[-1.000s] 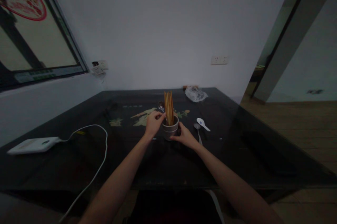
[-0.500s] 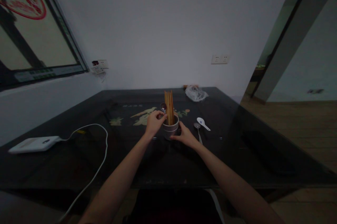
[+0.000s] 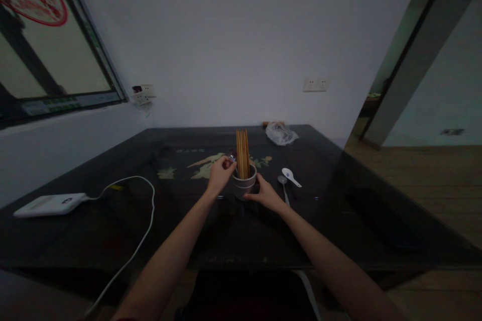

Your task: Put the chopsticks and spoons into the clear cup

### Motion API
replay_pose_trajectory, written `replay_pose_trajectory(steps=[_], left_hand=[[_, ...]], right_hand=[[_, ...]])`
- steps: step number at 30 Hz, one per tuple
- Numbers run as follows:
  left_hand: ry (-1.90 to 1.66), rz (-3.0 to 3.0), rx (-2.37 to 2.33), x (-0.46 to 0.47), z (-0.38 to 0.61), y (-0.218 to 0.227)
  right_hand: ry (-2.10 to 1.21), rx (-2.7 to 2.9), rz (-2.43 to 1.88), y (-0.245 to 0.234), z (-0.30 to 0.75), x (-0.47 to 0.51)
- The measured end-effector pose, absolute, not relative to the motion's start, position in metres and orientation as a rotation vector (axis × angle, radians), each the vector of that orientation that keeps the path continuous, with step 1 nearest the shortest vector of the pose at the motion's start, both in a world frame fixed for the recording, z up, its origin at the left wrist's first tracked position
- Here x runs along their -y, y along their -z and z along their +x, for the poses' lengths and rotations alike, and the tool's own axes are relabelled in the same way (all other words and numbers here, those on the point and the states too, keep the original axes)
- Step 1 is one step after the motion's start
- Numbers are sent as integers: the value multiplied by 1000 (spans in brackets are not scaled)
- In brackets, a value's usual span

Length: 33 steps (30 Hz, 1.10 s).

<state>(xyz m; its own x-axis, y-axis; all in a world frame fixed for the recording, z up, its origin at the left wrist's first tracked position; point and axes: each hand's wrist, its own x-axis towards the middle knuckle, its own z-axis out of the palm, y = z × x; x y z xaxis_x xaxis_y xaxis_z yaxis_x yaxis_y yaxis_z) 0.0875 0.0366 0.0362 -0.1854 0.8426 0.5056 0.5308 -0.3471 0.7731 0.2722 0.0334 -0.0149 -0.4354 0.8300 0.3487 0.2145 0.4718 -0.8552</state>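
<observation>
A grey cup (image 3: 244, 185) stands on the dark table in front of me, with a bundle of wooden chopsticks (image 3: 243, 154) upright in it. My right hand (image 3: 263, 194) grips the cup's right side, thumb across its front. At the cup's left rim, my left hand (image 3: 221, 173) pinches a metal spoon (image 3: 232, 153), bowl end up, beside the chopsticks; the spoon's lower end is hidden by fingers and cup. To the right lie another metal spoon (image 3: 283, 181) and a white soup spoon (image 3: 290, 176).
A white power bank (image 3: 48, 205) with a white cable (image 3: 152, 210) lies at the left of the table (image 3: 181, 230). A crumpled plastic bag (image 3: 280, 133) sits at the back edge. A dark flat object (image 3: 384, 218) rests at the right.
The spoon in my left hand has tipped slightly left and sunk a little beside the chopsticks. My right hand keeps its hold on the cup.
</observation>
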Motion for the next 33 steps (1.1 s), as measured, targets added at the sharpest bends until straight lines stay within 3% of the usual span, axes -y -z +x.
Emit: replay_pose_trajectory(steps=[11,25,33], left_hand=[[-1499,1788,-1631,-39,87,-34],[-1793,1514,-1350,-35,97,-35],[-1712,1469,-1301,-32,94,-9]], right_hand=[[-971,1907,-878,17,273,-35],[-1000,1896,-871,13,273,-32],[-974,1894,-829,23,273,-37]])
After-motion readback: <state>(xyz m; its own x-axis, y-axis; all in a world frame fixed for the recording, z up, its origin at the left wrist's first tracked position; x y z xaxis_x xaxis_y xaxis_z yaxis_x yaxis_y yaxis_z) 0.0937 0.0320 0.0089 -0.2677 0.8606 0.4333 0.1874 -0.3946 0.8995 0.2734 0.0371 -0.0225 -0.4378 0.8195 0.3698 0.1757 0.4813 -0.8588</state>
